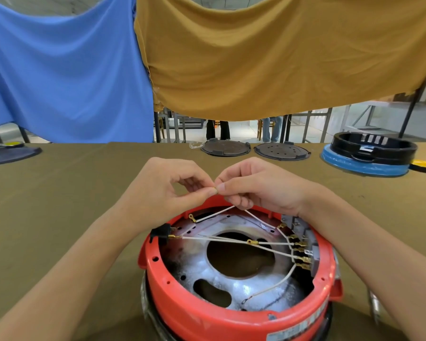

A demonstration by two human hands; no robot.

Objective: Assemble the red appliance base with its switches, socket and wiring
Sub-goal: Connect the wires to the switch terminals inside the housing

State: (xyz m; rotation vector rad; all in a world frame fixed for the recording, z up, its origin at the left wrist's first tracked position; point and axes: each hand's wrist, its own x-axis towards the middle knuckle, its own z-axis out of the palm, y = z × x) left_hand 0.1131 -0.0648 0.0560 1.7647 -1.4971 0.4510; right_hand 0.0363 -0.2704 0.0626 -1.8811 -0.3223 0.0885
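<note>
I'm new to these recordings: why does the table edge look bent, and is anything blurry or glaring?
Head view: the wide-angle lens bows the table edge and stretches the forearms; the silver plate inside the red base shows bright glare; both hands and the white wires look sharp; the base's label at the bottom edge is blurred.

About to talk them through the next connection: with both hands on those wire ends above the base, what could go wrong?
Both hands, left hand and right hand, pinch a small brass terminal; it could slip. Tugging the white wires might loosen the spade connectors at the switch block. Slack wires crossing the metal plate could snag.
</note>
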